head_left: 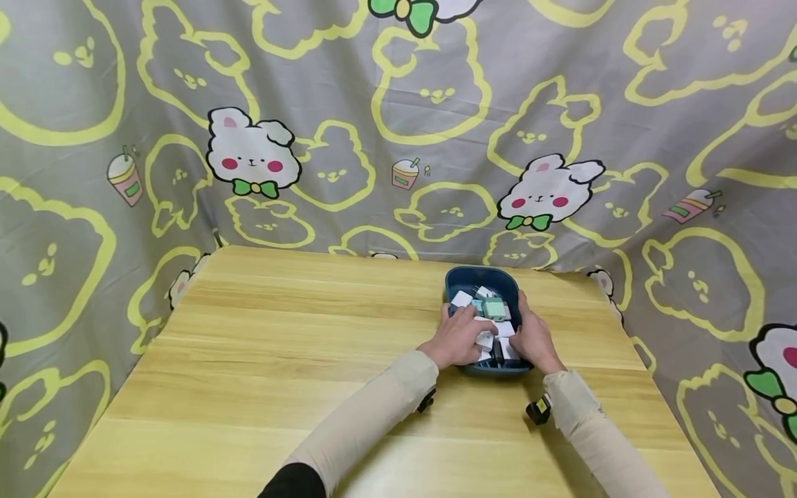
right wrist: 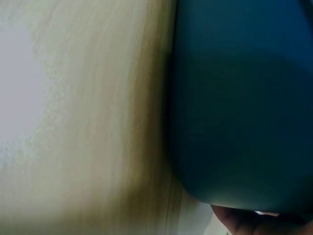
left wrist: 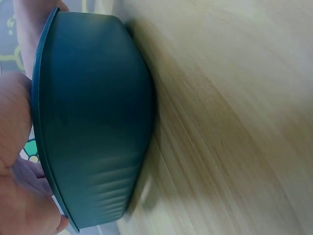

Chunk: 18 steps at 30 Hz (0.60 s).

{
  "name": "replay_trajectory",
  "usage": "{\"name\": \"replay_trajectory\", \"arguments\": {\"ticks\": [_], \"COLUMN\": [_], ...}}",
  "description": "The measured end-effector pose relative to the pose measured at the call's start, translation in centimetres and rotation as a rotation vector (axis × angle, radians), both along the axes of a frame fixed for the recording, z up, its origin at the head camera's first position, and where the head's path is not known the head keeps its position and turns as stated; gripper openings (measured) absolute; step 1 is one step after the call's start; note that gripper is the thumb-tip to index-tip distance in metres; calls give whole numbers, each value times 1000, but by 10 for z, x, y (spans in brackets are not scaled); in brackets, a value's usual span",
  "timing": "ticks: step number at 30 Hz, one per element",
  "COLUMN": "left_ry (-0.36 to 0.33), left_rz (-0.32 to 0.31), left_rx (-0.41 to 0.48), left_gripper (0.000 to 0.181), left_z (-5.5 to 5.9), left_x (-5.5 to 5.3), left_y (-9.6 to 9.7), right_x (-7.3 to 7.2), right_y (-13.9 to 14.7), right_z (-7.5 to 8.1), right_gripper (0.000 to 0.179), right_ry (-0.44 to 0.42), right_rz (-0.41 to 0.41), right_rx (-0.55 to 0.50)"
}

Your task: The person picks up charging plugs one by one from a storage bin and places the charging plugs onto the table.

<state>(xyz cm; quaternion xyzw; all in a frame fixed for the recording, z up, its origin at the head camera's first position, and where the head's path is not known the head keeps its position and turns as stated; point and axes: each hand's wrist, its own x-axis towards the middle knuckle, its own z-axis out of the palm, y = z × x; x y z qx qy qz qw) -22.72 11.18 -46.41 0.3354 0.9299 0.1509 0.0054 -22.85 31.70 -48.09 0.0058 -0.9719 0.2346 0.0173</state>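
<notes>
A dark blue plastic bin (head_left: 488,372) stands on the wooden table, holding several small plug chargers. Among them are a mint-green charger (head_left: 495,308), white ones such as the white charger (head_left: 461,299), and a slim black piece (head_left: 497,351). My left hand (head_left: 457,337) reaches over the bin's left side, its fingers among the chargers; a white block (head_left: 484,339) shows right beside its thumb, and I cannot tell if it is held. With the right hand (head_left: 535,337) I grip the bin's right rim. The left wrist view shows the bin's outer wall (left wrist: 93,112).
Bare wooden tabletop (head_left: 280,346) spreads to the left of the bin. A grey patterned curtain (head_left: 349,138) hangs behind the table and along both sides. Small black devices, such as the one (head_left: 538,409) by the right wrist, sit under the sleeves.
</notes>
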Motion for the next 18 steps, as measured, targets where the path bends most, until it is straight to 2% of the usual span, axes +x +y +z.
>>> {"name": "replay_trajectory", "arguments": {"ticks": [12,18], "left_ry": [-61,-75], "left_rz": [-5,-13], "left_rx": [91,139], "left_gripper": [39,41], "left_z": [0,4], "left_x": [-4,-5], "left_y": [-1,-3], "right_x": [-1,-1], "right_y": [-2,-2], "right_z": [2,3], "right_gripper": [102,102], "right_ry": [-23,-32], "right_rz": [-21,-17], "right_rx": [9,4]}}
